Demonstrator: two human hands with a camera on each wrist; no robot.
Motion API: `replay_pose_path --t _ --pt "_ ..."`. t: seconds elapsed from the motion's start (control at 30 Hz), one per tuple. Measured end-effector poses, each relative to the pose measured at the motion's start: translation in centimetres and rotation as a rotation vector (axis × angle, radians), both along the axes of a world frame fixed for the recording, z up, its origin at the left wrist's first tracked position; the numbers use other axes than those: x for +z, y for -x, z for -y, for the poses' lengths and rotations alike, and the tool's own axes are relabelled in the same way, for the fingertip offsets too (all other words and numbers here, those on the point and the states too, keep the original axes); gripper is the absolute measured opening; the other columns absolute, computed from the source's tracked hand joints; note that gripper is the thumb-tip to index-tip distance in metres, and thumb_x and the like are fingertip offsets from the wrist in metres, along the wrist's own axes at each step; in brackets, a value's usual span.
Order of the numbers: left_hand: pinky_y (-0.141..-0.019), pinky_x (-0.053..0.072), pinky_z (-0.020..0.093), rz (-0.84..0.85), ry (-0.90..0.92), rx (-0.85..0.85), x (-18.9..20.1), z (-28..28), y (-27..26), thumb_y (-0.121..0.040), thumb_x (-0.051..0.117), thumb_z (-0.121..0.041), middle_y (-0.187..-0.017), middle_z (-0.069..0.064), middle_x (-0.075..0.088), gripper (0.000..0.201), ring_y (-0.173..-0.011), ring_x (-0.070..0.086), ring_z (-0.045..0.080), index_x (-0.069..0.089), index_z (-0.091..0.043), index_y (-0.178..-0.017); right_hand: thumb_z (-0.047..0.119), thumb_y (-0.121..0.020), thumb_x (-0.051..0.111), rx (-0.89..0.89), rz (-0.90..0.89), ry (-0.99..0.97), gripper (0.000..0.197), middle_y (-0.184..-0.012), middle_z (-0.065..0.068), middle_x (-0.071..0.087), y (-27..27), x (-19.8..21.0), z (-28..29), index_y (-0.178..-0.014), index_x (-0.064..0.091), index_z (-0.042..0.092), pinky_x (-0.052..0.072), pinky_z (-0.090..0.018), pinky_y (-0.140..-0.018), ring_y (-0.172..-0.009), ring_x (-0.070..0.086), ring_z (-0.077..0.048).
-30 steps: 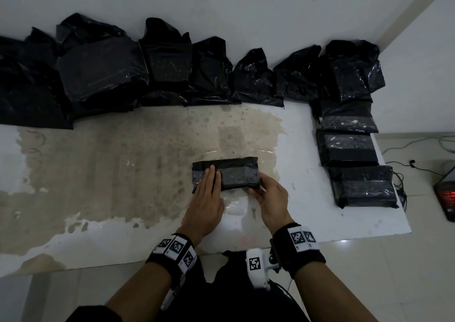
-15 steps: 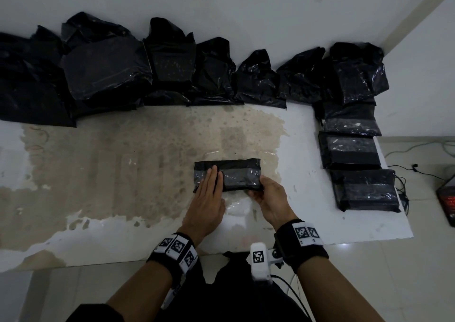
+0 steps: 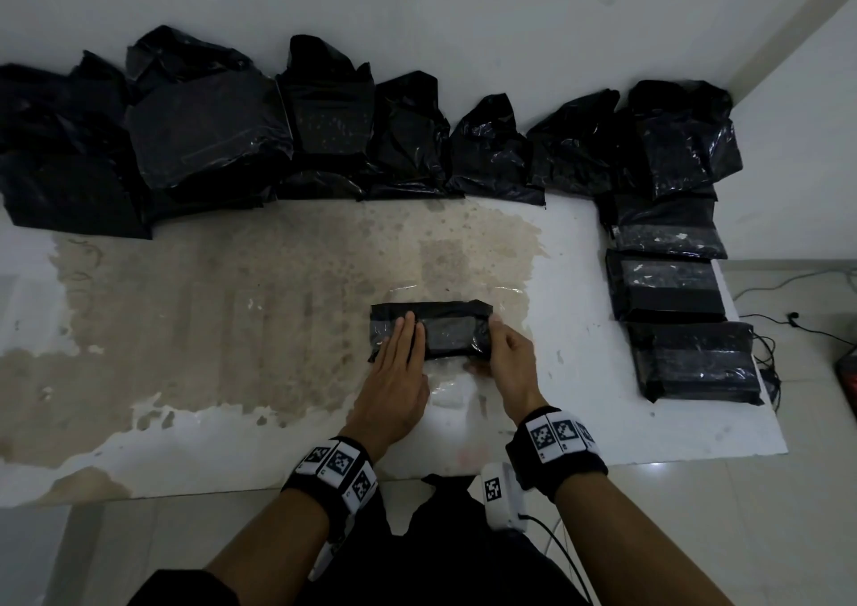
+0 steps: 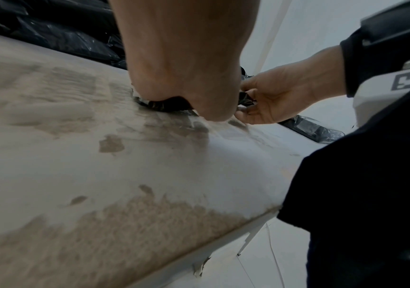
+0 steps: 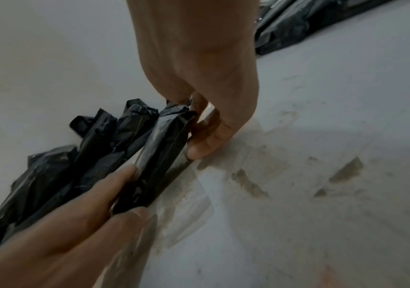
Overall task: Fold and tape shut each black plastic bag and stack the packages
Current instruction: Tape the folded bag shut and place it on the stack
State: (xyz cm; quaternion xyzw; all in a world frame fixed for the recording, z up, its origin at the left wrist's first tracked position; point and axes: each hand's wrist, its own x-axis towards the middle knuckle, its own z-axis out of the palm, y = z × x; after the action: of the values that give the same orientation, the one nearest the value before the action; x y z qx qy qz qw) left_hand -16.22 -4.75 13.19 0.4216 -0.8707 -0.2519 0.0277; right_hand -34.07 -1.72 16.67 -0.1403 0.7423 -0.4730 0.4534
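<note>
The step in hand looks like sealing: a folded black package (image 3: 431, 329) lies flat near the middle of the worktop (image 3: 232, 327), a little toward its front edge, with clear tape across its top. The left hand (image 3: 394, 373) lies on the package's left half with fingers straight and together, pressing it down. The right hand (image 3: 503, 359) curls round the package's right end, thumb under the near edge and fingers on top, seemingly smoothing tape around the side, though the wrist view is too dim to be sure. Next, the tape needs rubbing flat, then the package goes to the sealed packages (image 3: 672, 318) along the worktop's right edge. The package is slim, glossy, crinkled at its ends.
</note>
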Motion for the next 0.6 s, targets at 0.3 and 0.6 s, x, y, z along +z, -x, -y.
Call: replay_pose_path --t 0.3,0.6 --pt "-0.125 -0.001 0.033 -0.067 -0.014 -0.019 0.6 0.1 0.6 -0.102 0.026 -0.030 -0.166 0.011 -0.016 0.068 -0.154 -0.014 0.023 -0.003 -0.003 -0.157 0.024 -0.090 0.077 0.010 0.208 0.069 0.040 -0.107 -0.021 0.074 -0.5 0.3 0.6 -0.121 0.064 0.002 0.063 -0.049 -0.080 -0.086 0.074 -0.032" --pt "-0.127 0.005 0.033 -0.392 -0.280 0.402 1.5 1.0 2.0 -0.103 0.021 -0.049 -0.168 0.004 -0.012 0.074 -0.154 -0.008 0.012 -0.005 -0.011 -0.160 0.014 -0.099 0.063 -0.080 0.428 0.224 0.033 -0.122 -0.021 0.070 -0.3 1.1 0.4 -0.129 0.061 0.001 0.057 -0.044 -0.097 -0.112 0.068 -0.036"
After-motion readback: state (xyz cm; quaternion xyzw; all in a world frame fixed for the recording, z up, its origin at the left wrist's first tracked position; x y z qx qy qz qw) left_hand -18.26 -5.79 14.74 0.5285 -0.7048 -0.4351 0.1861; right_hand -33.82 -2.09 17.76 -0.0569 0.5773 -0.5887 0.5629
